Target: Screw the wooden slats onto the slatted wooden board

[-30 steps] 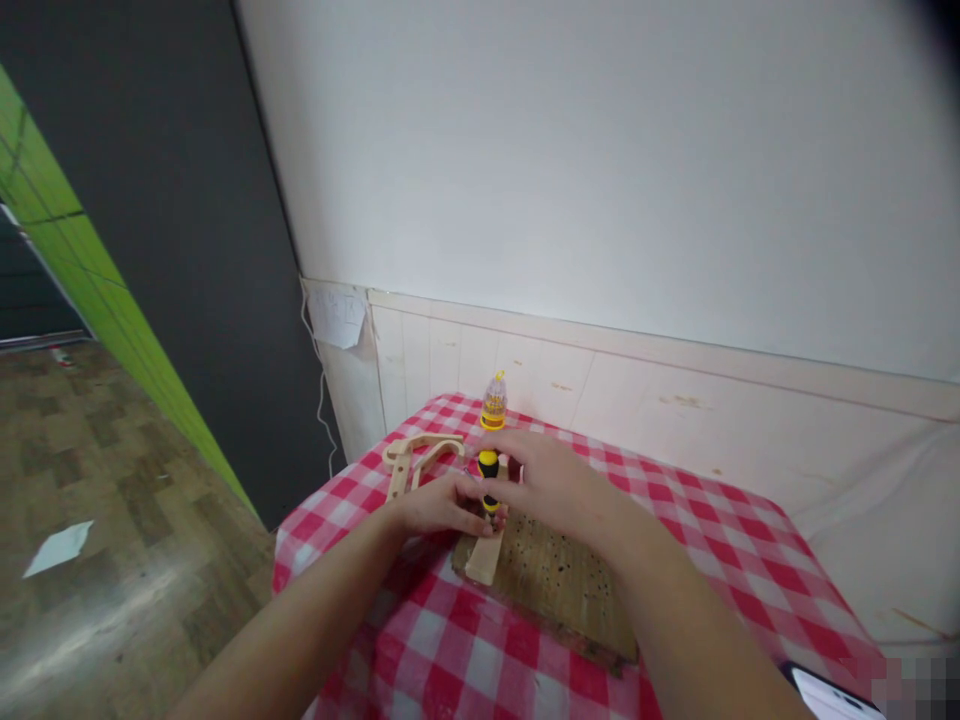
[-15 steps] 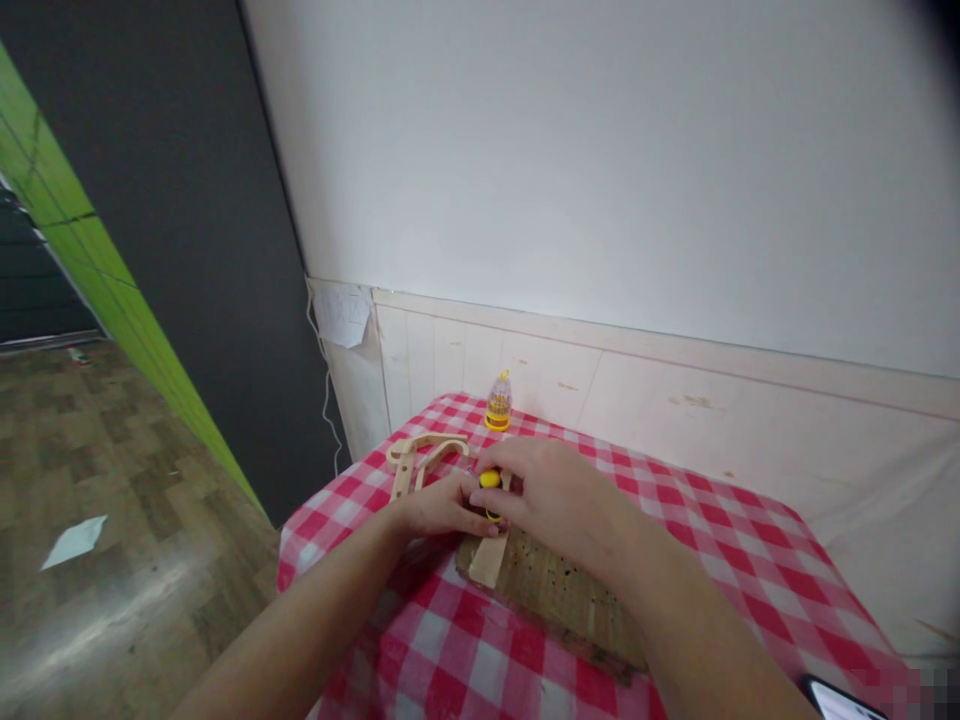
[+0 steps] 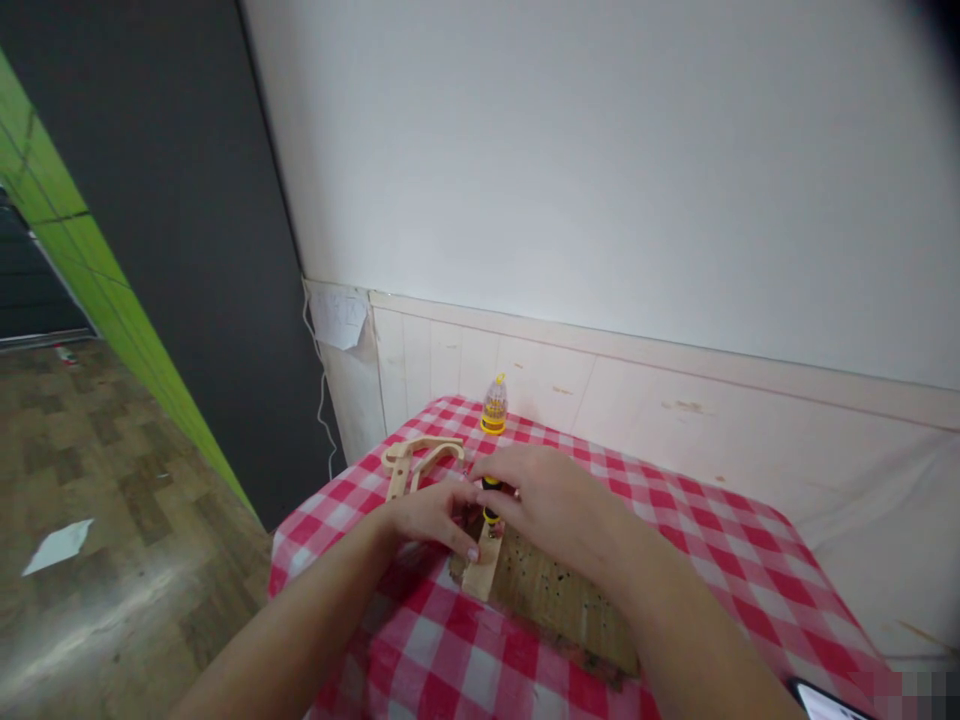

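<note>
A small screwdriver (image 3: 491, 497) with a black and yellow handle stands upright in the fingers of my right hand (image 3: 551, 495), which curls over its top from the right. Its lower end meets a pale wooden strip (image 3: 481, 578) lying across the left end of a worn, pitted board (image 3: 566, 605). From the left, my left hand (image 3: 433, 517) grips the strip, its thumb at the strip's edge below the screwdriver. The other fingers of that hand are partly hidden behind the tool. Exactly where the tip bears on the wood is too small to make out.
Pale wooden pieces (image 3: 420, 458), some curved and one with holes, lie left of the hands. A clear, yellow-based bit holder (image 3: 493, 406) stands near the back edge of the checked tablecloth (image 3: 694, 530). A phone (image 3: 825, 700) rests at the lower right.
My left thumb has moved down and away from the screwdriver, so its lower part now shows. The right fingers have shifted round the handle, and the view has moved slightly.
</note>
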A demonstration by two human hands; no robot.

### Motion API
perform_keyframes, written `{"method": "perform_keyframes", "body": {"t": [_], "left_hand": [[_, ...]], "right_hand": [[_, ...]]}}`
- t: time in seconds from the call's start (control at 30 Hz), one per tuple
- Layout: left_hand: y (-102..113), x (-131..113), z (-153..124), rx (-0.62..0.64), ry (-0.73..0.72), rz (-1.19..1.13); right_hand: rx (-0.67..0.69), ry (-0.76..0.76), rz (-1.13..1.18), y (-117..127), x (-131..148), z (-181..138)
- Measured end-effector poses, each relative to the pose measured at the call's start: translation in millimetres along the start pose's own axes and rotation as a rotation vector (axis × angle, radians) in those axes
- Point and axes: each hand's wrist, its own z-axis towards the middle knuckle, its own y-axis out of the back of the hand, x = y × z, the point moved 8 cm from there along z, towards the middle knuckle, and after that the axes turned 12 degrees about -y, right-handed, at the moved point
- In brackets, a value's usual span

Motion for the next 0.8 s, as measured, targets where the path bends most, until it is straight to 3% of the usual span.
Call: {"method": "perform_keyframes", "body": {"t": [0.23, 0.53, 0.8], "left_hand": [[-3, 1, 1, -0.003, 0.032, -0.080], [-1, -7, -1, -0.013, -0.002, 0.024], [0, -9, 1, -0.013, -0.025, 0.080]], "right_hand": [[0.038, -0.037, 0.007, 2, 2, -4], [0.064, -0.115, -0.036, 5, 1, -6], [0.037, -0.032, -0.079, 2, 5, -2]]}}
